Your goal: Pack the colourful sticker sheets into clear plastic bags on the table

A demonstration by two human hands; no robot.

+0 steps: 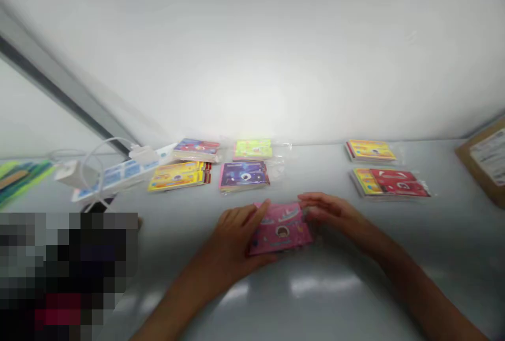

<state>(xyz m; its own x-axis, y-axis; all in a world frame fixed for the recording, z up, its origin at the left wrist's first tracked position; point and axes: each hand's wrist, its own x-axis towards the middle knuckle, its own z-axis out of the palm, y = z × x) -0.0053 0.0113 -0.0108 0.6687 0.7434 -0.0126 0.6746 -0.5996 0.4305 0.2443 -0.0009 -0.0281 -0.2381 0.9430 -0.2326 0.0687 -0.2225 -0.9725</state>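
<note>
A pink pack of cards (282,230), in a clear plastic sleeve, lies low over the grey table in front of me. My left hand (236,241) is closed on its left side, thumb and fingers along the near and far edges. At the pack's right end is my right hand (335,214), with its fingers stretched out and somewhat apart. The fingertips reach the upper right corner; whether they press on it I cannot make out. Just beyond the pink pack sits a purple pack of cards (244,175).
Behind lie a green pack (253,149), a blue-red pack (196,149) and yellow packs (177,175). To the right are a yellow pack (371,150) and a red-and-yellow pack (394,182). A power strip (126,171) with cables stands left, a cardboard box (483,159) far right.
</note>
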